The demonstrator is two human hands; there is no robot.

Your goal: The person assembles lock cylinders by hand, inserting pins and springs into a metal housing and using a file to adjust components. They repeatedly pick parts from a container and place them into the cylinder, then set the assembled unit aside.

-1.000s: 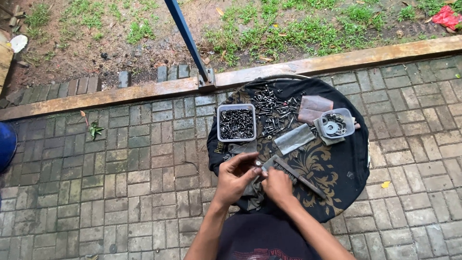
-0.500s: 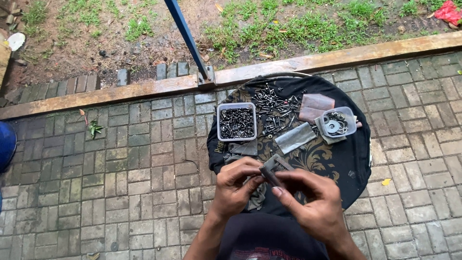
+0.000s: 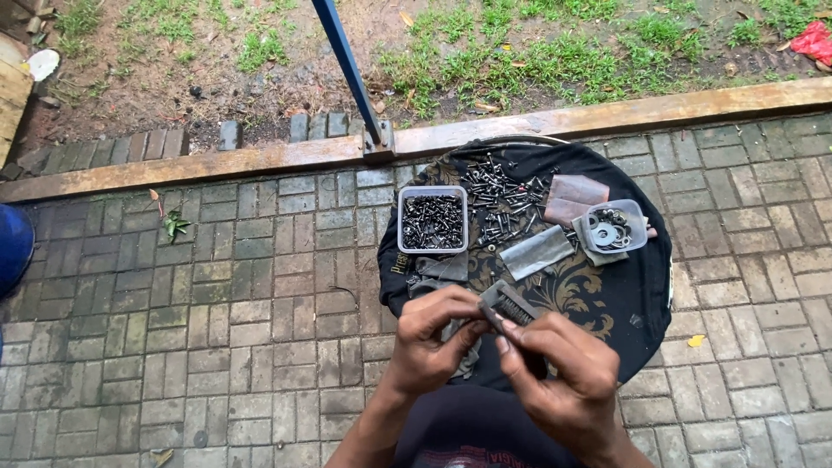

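Note:
Both my hands are raised over a round tray covered by a black patterned cloth (image 3: 607, 299). My left hand (image 3: 431, 340) pinches one end of a small grey wire brush (image 3: 507, 303). My right hand (image 3: 559, 368) closes its fingers on the brush's other end and on something small that I cannot make out. A clear square tub of dark screws (image 3: 432, 220) stands at the cloth's far left. Loose bolts (image 3: 503, 198) lie piled beside it. A second clear tub with washers (image 3: 612, 230) sits at the far right.
Grey and brown sandpaper pieces (image 3: 539, 251) lie on the cloth. A blue metal pole (image 3: 347, 65) rises from a wooden kerb (image 3: 217, 163) behind the tray. Brick paving surrounds the tray, grass and soil lie beyond. A blue object (image 3: 13, 247) shows at the left edge.
My hands have lifted off the cloth toward me with the wire brush. The right hand has shifted lower and to the right.

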